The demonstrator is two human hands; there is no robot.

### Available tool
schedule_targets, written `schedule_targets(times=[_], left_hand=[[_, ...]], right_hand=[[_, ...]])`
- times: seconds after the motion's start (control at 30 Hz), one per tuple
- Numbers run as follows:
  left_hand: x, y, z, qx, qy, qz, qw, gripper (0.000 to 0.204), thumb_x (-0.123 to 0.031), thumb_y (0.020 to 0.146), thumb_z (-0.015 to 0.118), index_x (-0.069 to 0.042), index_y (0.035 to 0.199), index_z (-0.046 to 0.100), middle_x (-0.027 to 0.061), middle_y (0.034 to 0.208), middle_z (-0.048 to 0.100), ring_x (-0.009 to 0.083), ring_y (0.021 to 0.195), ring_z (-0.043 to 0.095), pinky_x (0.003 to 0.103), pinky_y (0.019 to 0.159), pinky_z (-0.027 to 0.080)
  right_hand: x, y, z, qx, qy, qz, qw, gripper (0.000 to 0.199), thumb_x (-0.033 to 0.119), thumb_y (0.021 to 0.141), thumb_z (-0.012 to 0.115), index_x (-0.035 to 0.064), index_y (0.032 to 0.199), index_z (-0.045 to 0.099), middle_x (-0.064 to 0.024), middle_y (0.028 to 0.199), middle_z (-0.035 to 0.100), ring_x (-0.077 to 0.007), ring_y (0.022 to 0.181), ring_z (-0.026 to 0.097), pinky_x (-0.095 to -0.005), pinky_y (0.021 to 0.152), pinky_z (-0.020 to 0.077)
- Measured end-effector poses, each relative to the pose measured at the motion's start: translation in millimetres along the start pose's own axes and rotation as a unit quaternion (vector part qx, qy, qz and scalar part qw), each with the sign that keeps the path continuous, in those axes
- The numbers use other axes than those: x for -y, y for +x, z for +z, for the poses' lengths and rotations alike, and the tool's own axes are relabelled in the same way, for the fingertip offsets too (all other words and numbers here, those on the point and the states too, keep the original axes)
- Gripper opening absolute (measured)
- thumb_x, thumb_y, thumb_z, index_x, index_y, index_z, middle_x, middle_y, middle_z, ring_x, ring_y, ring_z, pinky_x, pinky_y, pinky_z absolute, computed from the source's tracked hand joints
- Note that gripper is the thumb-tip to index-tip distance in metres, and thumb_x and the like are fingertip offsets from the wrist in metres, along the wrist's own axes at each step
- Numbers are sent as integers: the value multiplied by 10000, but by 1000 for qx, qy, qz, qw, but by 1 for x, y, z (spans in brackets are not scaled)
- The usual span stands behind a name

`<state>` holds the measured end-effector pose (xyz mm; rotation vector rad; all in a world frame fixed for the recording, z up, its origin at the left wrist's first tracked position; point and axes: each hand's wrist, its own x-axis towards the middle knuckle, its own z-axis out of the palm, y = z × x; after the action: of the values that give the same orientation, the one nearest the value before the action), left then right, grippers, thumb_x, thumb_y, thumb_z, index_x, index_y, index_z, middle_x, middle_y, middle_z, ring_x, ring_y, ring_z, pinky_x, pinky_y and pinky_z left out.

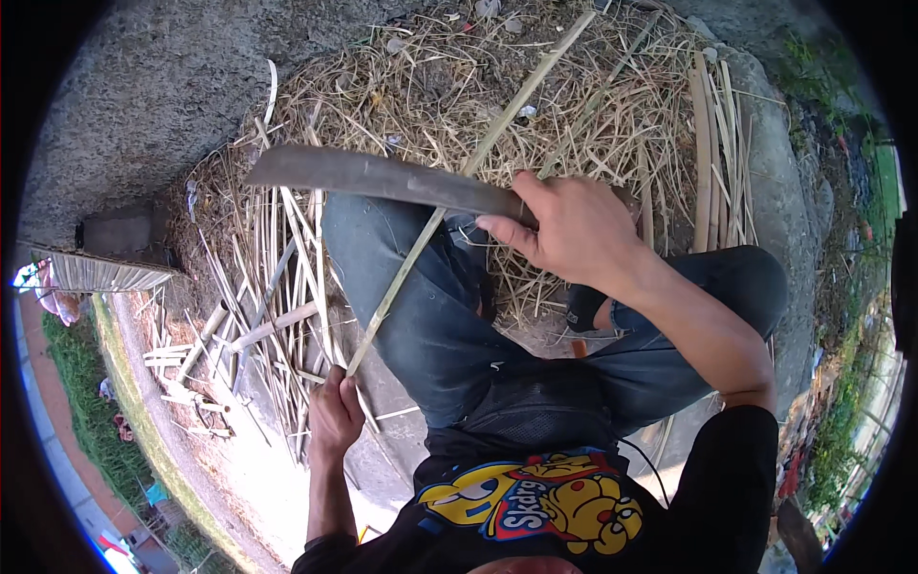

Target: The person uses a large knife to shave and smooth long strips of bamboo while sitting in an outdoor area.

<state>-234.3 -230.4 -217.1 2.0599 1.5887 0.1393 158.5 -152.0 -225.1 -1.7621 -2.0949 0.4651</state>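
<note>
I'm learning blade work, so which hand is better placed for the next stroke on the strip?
Probably the right hand: it grips the knife, whose blade crosses the strip in view. The left hand holds the strip near its lower end.

One long blade [368, 180]; one held strip [406, 272]; one printed shirt [535, 507]; loose strips [307, 253] too many to count.
</note>
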Motion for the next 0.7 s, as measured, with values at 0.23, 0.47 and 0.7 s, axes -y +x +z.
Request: schedule_targets(times=[0.23, 0.47, 0.7], left_hand=[[3, -5, 10, -15, 13, -17, 1000, 248, -146, 1041, 410, -8, 845, 474, 226, 575, 472, 484, 521, 512, 517, 482, 346], [69, -38, 14, -46, 18, -13, 999, 335, -215, 1067, 366, 25, 887, 516, 173, 534, 434, 380, 431, 456, 450, 448, 302], [68, -49, 23, -71, 34, -16, 997, 260, -168, 1037, 389, -30, 830, 462, 190, 537, 419, 438, 441, 469, 495, 426, 308]], right_hand=[[-20, 2, 30, -72, -49, -129, 988, 577, 644, 913, 597, 71, 978, 632, -123, 650, 629, -303, 546, 669, -429, 441, 505], [-202, 47, -74, -262, -85, 219, 936, 726, 612, 1023, 425, -17, 726, 634, -167, 567, 581, -342, 587, 631, -476, 604, 486], [-174, 26, -65, -269, 131, 344, 890, 780, 702, 965, 462, -32, 798, 664, -168, 649, 605, -331, 652, 610, -394, 667, 472]])
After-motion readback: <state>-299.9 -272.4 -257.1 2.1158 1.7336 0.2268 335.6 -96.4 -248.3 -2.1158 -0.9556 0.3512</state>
